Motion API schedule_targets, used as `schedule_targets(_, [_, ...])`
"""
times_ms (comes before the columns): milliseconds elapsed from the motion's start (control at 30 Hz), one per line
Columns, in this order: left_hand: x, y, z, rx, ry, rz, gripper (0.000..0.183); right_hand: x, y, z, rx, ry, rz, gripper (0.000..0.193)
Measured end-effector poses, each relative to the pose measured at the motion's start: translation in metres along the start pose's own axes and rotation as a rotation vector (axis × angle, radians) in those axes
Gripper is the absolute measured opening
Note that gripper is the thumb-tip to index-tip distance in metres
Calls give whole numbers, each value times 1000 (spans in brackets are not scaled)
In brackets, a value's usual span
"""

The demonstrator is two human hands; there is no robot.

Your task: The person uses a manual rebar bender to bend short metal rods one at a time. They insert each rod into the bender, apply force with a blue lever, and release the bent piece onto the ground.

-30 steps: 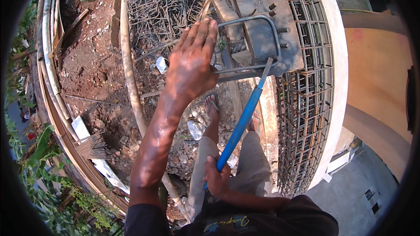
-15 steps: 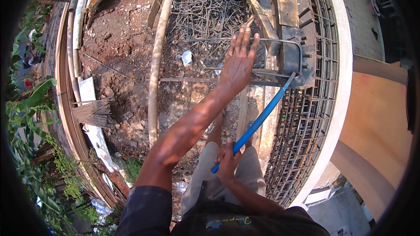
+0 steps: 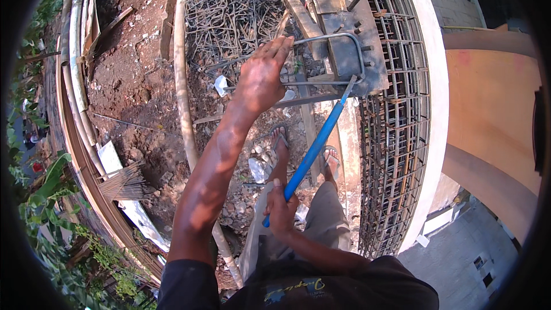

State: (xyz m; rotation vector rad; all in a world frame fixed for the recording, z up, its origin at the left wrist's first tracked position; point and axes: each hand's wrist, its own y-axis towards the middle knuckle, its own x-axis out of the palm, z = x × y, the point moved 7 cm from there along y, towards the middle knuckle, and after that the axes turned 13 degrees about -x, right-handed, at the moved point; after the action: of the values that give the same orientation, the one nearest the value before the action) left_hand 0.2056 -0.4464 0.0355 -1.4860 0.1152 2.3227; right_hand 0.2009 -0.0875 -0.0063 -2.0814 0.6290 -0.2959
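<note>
A steel rod bent into a U (image 3: 363,51) lies across the dark plate of the bending bench (image 3: 338,20), between its upright pegs. My left hand (image 3: 263,77) is over the rod's long legs, fingers together and curled on the upper one; the palm side is hidden. In front of my legs, my right hand (image 3: 282,209) is closed around the lower end of a blue-handled rebar bending bar (image 3: 314,150). That bar slants up to the right, and its metal head meets the rod's near corner beside the pegs.
A heap of bent steel stirrups (image 3: 229,11) lies beyond my left hand. Right of the bench run long rebar cages (image 3: 396,138) beside a white wall edge (image 3: 433,109). A wooden pole (image 3: 182,69) crosses the rubble on the left, near a bundle of thin rods (image 3: 126,182).
The view has shifted, so the bench sits farther left. My left hand has gone from flat, spread fingers to fingers drawn together and bent over the rod. My right hand keeps its hold.
</note>
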Motion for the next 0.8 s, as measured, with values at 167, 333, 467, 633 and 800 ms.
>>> schedule_targets(167, [1,-19,10,-41,28,147,98,-34,-1,-11,-204,102,-38,28])
schedule_targets(333, [-36,-53,27,-181,-189,237,52,-106,-42,-76,-298,-106,-60,25])
schedule_targets(467, [-50,-74,29,-452,-774,58,22,-161,-65,-137,-495,-349,-23,29])
schedule_targets(633, [-28,-73,65,-711,-1557,-39,35,-160,-86,-170,-617,-319,167,36])
schedule_targets(800, [38,-44,66,-988,-1816,46,38,-143,-81,-141,-592,-76,214,33])
